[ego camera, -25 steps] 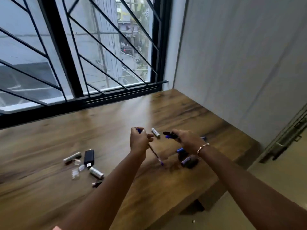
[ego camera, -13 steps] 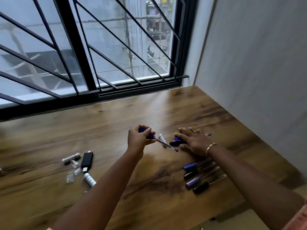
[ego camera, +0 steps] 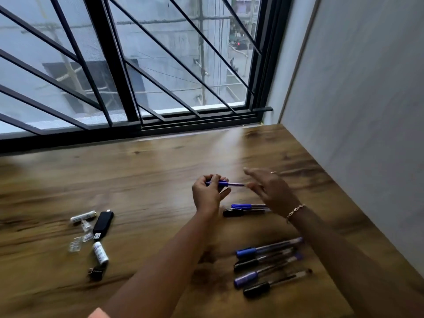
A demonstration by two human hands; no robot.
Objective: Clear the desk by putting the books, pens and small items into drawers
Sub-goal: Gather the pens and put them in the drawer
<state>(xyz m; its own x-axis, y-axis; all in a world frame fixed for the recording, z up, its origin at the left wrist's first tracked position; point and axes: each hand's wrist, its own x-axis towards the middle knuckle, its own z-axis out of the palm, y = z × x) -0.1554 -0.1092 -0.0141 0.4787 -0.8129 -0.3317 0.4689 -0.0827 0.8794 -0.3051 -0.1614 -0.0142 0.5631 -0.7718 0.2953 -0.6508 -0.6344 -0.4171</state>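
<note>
Head view: gathered pens, barely started.
Left hand (ego camera: 207,195) clamped on pen (ego camera: 226,184); right hand (ego camera: 270,191) spread, empty; six pens (ego camera: 267,263), small items (ego camera: 91,235) left on desk (ego camera: 149,171).

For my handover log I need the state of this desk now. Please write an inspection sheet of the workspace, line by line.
Surface: wooden desk, far part bare.
Job's things: blue pen held in the air; two pens lying under the right wrist; four pens in a row nearer the person. No books or drawers seen.
Clutter: black USB stick, two white tubes, clear caps, small black item, grouped at left.
Hands: left hand grips the pen; right hand open, empty, blurred.
Cables: nothing seen.
Surroundings: barred window, grey wall.
</note>
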